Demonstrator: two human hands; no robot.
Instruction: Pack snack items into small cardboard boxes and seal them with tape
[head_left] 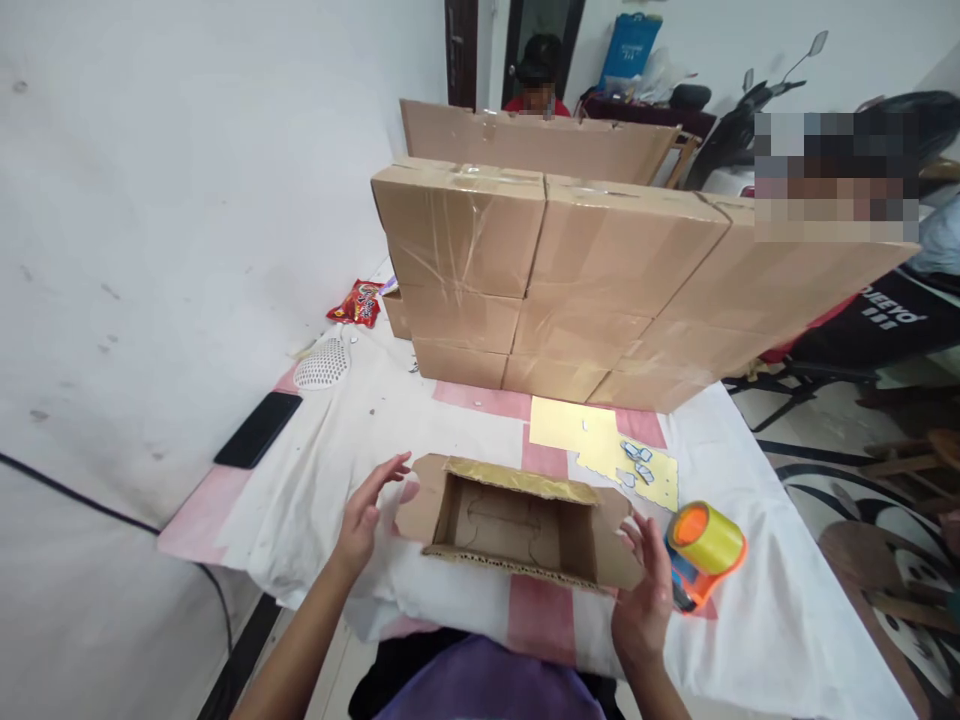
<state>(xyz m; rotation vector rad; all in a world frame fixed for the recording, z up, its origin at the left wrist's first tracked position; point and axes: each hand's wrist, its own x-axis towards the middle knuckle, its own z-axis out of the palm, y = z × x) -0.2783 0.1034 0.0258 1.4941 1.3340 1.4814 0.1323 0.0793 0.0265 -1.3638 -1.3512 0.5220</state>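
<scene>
An open, empty cardboard box [517,525] lies on the cloth-covered table [337,450] right in front of me, its side flaps spread outward. My left hand [365,512] hovers at the box's left flap, fingers apart and holding nothing. My right hand [646,585] is at the right flap, fingers spread and touching or nearly touching the cardboard. An orange tape dispenser with a yellow-green tape roll [701,552] rests just right of my right hand.
A wall of taped cardboard boxes [570,280] is stacked across the far side of the table. A yellow sticker sheet [600,445], a black phone [259,428], a white mesh object [322,365] and a red snack packet [356,302] lie around. Other people sit behind the boxes.
</scene>
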